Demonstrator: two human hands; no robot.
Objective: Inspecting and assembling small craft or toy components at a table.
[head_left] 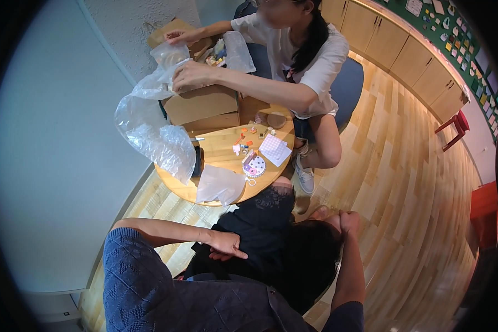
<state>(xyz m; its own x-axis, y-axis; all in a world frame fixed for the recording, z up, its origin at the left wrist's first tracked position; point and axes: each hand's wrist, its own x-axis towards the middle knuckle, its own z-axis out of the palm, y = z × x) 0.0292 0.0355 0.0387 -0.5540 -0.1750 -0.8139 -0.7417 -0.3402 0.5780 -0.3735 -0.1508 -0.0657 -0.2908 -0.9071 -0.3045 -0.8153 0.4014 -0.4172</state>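
My left hand [225,244] lies on the black lace-trimmed cloth [263,218] over my lap, thumb side toward the right, some fingers tucked under and partly hidden. Curled into a loose fist, my right hand [348,222] rests beside my bare knee; nothing shows in it. Ahead of my lap stands a round wooden table [174,185]. Nearest to me on it are a white translucent pouch [220,185] and a round polka-dotted piece [254,166] with a small ring. Pink-checked paper [274,148] and several tiny orange and white pieces [243,135] lie behind them.
Across the table, another person [299,61] handles clear plastic wrap [155,130] over an open cardboard box [205,105]. A dark object [197,161] stands by the wrap. A white wall [55,138] borders the left; a red stool [456,127] stands far right.
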